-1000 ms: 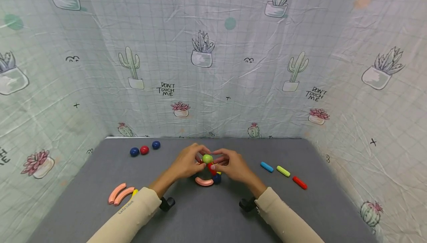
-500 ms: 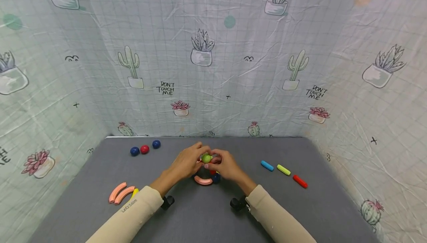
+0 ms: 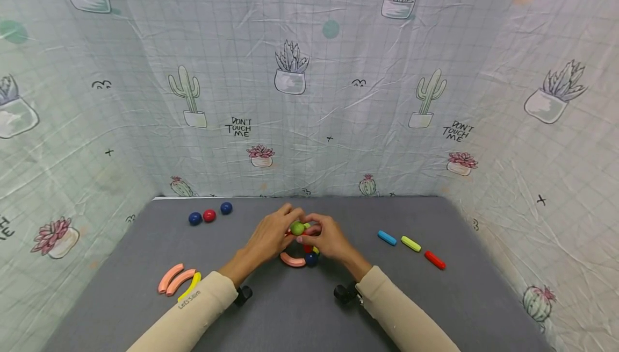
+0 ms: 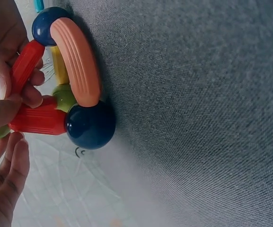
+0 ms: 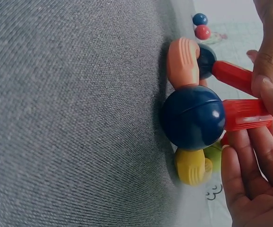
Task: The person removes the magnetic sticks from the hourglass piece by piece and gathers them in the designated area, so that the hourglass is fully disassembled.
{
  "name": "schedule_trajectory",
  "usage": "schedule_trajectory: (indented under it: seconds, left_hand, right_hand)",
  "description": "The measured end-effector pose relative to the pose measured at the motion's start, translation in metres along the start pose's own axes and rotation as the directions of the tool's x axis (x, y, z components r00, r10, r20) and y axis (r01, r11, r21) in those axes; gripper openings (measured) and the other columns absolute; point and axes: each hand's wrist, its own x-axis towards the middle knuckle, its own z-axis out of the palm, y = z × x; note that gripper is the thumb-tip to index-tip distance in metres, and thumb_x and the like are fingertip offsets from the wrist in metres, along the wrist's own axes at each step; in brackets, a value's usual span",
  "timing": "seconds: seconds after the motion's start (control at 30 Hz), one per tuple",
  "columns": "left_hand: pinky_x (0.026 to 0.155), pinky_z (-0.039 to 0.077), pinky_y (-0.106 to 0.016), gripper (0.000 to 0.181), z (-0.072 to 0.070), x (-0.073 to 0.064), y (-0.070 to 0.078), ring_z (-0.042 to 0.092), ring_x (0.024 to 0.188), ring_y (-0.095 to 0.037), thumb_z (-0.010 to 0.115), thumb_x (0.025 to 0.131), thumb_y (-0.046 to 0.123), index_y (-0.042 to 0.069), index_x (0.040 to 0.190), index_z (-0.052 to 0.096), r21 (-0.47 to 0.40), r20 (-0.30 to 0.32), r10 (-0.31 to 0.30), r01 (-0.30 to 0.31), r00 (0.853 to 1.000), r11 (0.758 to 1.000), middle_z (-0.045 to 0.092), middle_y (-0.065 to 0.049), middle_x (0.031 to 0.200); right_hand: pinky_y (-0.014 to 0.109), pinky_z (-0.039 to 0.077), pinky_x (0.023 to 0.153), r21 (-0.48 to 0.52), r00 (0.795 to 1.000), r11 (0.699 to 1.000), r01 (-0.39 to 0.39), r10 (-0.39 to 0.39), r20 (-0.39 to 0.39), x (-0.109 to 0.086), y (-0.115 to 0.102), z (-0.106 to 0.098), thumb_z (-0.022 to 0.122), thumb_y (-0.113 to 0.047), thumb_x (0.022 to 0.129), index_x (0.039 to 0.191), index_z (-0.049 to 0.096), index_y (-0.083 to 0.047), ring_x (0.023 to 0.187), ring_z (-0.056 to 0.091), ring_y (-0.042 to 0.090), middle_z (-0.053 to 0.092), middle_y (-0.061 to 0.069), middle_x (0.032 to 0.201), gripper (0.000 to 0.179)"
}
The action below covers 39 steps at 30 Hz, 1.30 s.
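A frame of toy balls and rods stands mid-table, with a blue ball [image 5: 193, 116], another blue ball [image 4: 91, 125] and a curved salmon rod [image 3: 293, 261] along its near side. Two straight red rods lean up from the blue balls towards a green ball [image 3: 297, 228] at the top. My left hand [image 3: 266, 236] pinches the left red rod [image 4: 41, 120] close under that ball. The other red rod [image 5: 245, 113] is between thumb and fingers of my right hand [image 3: 329, 238]. Behind, a yellow rod [image 4: 59, 66] and a lower green ball [image 4: 64, 97] are partly hidden.
Left on the grey table [image 3: 290, 314] lie two salmon curved rods [image 3: 181, 282] and a yellow one [image 3: 192, 286]. Loose blue and red balls [image 3: 209, 216] sit at the back left. Blue, lime [image 3: 410, 243] and red straight rods lie at the right. A patterned cloth hangs behind.
My right hand has moved left, closer to my left hand. The green ball has shifted slightly left between them, and the right red rod is now more covered by my right hand.
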Motion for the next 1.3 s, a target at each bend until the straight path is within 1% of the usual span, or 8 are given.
schedule_trajectory:
  seconds: [0.13,0.27,0.43,0.57,0.7,0.87,1.07,1.3]
  left_hand:
    - [0.061,0.045,-0.024,0.038,0.000,0.000,0.000,0.052,0.071,-0.010,0.088,0.088,0.010,0.022,0.117,0.067,-0.006,-0.004,0.004,-0.004,1.000,1.000,0.059,0.001,0.099]
    - [0.063,0.048,-0.026,0.039,-0.003,0.001,0.000,0.054,0.072,-0.011,0.088,0.087,0.008,0.022,0.117,0.067,-0.016,0.021,-0.007,0.007,1.000,1.000,0.063,0.002,0.101]
    - [0.069,0.051,-0.029,0.041,-0.008,0.003,0.001,0.061,0.081,-0.013,0.086,0.087,0.004,0.022,0.118,0.066,-0.091,0.103,-0.071,0.080,0.992,0.993,0.066,0.002,0.106]
    - [0.075,0.056,-0.031,0.041,-0.013,0.004,0.000,0.069,0.091,-0.016,0.084,0.088,0.001,0.020,0.119,0.065,-0.189,0.154,-0.138,0.166,0.978,0.968,0.071,-0.001,0.113]
    - [0.074,0.060,-0.031,0.039,-0.017,0.003,-0.001,0.074,0.093,-0.017,0.083,0.090,0.003,0.019,0.120,0.063,-0.258,0.177,-0.176,0.218,0.968,0.941,0.076,-0.004,0.118]
    - [0.076,0.062,-0.030,0.037,-0.017,0.000,-0.004,0.075,0.096,-0.019,0.081,0.094,0.008,0.017,0.123,0.060,-0.320,0.202,-0.196,0.254,0.960,0.913,0.076,-0.005,0.114]
    - [0.076,0.060,-0.029,0.035,-0.018,-0.004,-0.006,0.074,0.092,-0.014,0.079,0.098,0.016,0.018,0.124,0.056,-0.378,0.231,-0.249,0.322,0.941,0.868,0.078,-0.002,0.105]
    - [0.080,0.059,-0.038,0.029,-0.021,-0.008,-0.004,0.074,0.089,-0.013,0.074,0.101,0.019,0.014,0.125,0.057,-0.425,0.232,-0.280,0.356,0.932,0.832,0.080,-0.002,0.104]
  right_hand:
    - [0.027,0.060,0.074,-0.007,1.000,1.000,-0.006,0.006,0.002,0.000,-0.001,0.000,0.084,-0.015,0.092,0.128,0.070,-0.010,0.084,0.078,0.013,0.082,0.011,0.101,0.039]
    - [0.028,0.061,0.075,-0.007,1.000,1.000,-0.016,0.016,0.004,0.001,-0.001,0.000,0.084,-0.016,0.093,0.127,0.069,-0.010,0.085,0.078,0.013,0.083,0.010,0.100,0.038]
    - [0.028,0.061,0.073,-0.010,1.000,1.000,-0.019,0.019,0.006,0.002,-0.002,0.000,0.085,-0.018,0.092,0.128,0.069,-0.009,0.082,0.078,0.012,0.083,0.009,0.099,0.040]
    - [0.028,0.061,0.073,-0.010,1.000,1.000,-0.017,0.017,0.012,0.001,-0.003,0.001,0.085,-0.020,0.092,0.129,0.069,-0.009,0.083,0.078,0.012,0.083,0.009,0.099,0.042]
    - [0.030,0.062,0.076,-0.005,1.000,1.000,-0.016,0.016,0.012,0.001,-0.003,0.001,0.085,-0.022,0.092,0.128,0.069,-0.010,0.085,0.079,0.015,0.083,0.010,0.100,0.041]
    - [0.033,0.064,0.079,0.002,1.000,1.000,-0.012,0.012,0.008,0.001,-0.002,0.002,0.085,-0.020,0.092,0.127,0.070,-0.009,0.087,0.080,0.017,0.083,0.011,0.100,0.039]
    - [0.034,0.064,0.078,-0.009,1.000,1.000,-0.016,0.016,0.006,0.001,0.000,0.003,0.084,-0.021,0.093,0.128,0.070,-0.011,0.087,0.080,0.016,0.083,0.008,0.100,0.040]
    - [0.033,0.064,0.079,-0.010,1.000,1.000,-0.029,0.029,0.005,0.000,0.001,0.004,0.084,-0.022,0.093,0.128,0.070,-0.016,0.088,0.079,0.014,0.083,0.005,0.101,0.038]
